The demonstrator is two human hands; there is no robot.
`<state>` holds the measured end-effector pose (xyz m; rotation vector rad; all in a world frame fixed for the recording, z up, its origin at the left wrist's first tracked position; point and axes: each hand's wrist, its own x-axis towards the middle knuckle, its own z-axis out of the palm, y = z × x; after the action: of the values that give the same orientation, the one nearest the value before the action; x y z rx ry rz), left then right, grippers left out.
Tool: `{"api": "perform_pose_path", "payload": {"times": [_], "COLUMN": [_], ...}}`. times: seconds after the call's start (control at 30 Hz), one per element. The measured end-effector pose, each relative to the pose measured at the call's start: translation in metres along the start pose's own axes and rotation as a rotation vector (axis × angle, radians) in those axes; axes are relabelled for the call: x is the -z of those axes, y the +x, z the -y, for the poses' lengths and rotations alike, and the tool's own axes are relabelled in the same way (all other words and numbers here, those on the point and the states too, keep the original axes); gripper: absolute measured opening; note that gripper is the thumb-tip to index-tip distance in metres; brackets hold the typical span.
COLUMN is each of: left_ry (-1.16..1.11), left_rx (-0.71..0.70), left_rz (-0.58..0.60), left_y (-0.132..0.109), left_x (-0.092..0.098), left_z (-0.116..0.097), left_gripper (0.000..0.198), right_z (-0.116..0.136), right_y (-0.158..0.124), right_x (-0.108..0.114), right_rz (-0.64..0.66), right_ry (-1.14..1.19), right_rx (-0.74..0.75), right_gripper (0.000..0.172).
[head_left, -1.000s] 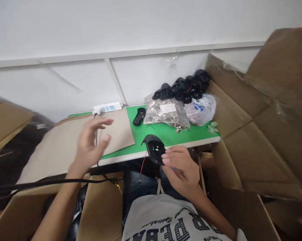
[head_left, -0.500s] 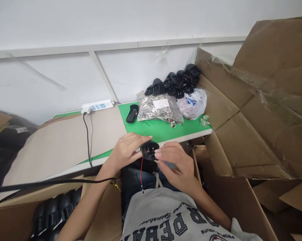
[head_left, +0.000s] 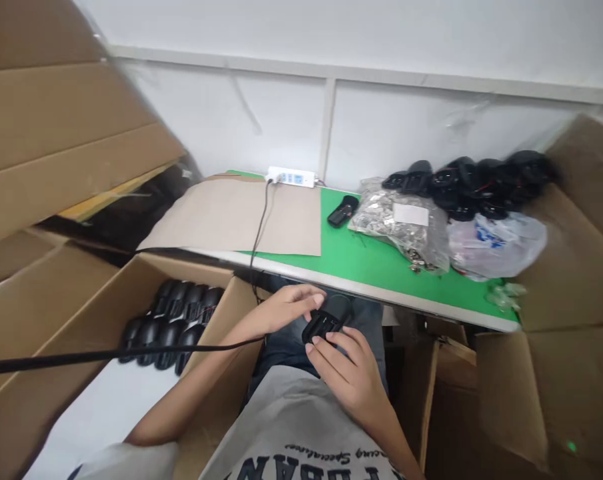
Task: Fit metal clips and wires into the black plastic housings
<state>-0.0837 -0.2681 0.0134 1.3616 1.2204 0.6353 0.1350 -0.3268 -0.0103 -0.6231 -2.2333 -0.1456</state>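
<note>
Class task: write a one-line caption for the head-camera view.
Left hand and right hand hold a black plastic housing by a green-topped bench.

Black plastic housing [head_left: 326, 319]: partly hidden by the left hand [head_left: 286, 312] and right hand [head_left: 346, 373], its underside out of sight. Clear bag of small metal parts [head_left: 399, 230]: pieces too small to tell, paper label [head_left: 410, 215] illegible. Heaped black parts [head_left: 486, 183]: blurred at the right end; printed shirt [head_left: 296, 427]: lettering cut off by the lower edge.

Black cable [head_left: 131, 353] over left forearm [head_left: 196, 393], table edge [head_left: 361, 291] just past left hand [head_left: 284, 310]
</note>
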Motion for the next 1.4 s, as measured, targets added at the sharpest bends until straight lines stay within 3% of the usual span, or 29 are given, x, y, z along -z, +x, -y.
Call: {"api": "perform_pose_path", "payload": {"times": [0.13,0.4,0.53,0.67,0.87,0.97,1.07,1.17,1.23,1.3,1.4], "left_ry": [0.006,0.12,-0.11,-0.374,-0.399,-0.335,-0.234,-0.114,-0.084,-0.119,-0.189], "left_rx": [0.017,-0.043,0.017,0.128,0.134,0.154,0.176,0.136,0.109,0.093,0.035], "left_rz": [0.014,-0.182,-0.204,-0.182,-0.148,-0.142,-0.104,-0.004,0.033,-0.023,-0.259], "left_y": [-0.018,-0.027,-0.026,-0.016,0.003,0.01,0.019,0.031,0.037,0.036,0.014], "left_x": [-0.005,-0.008,-0.015,-0.023,-0.039,-0.044,-0.046,-0.047,-0.045,-0.039,-0.012], "left_z": [0.003,-0.029,-0.049,-0.055,-0.057,-0.066,-0.072,-0.068,-0.06,-0.051,-0.037], "left_gripper": [0.071,0.071,0.07,0.076,0.073,0.077,0.074,0.067,0.068,0.074,0.081], "right_z": [0.004,-0.006,-0.005,-0.007,-0.034,-0.047,-0.053,-0.051,-0.046,-0.04,-0.031], "right_y": [0.014,0.019,0.005,0.002,0.005,0.003,0.002,0.004,0.004,-0.002,-0.027], "right_x": [-0.016,-0.038,-0.034,-0.015,0.007,0.013,0.015,0.01,0.005,0.001,0.004], "right_rz": [0.022,-0.19,-0.389,-0.526,-0.639,-0.573,-0.378,-0.193,-0.128,-0.103,-0.1], "right_ry": [0.08,0.032,0.2,0.41,0.519,0.5,0.296,0.096,0.083,0.118,0.196], "right_rx": [0.166,0.29,0.014,-0.29,-0.438,-0.391,-0.152,0.071,0.082,0.028,-0.084], "right_gripper": [0.021,0.016,0.029,0.037,0.027,0.027,0.026,0.021,0.026,0.035,0.043]}}
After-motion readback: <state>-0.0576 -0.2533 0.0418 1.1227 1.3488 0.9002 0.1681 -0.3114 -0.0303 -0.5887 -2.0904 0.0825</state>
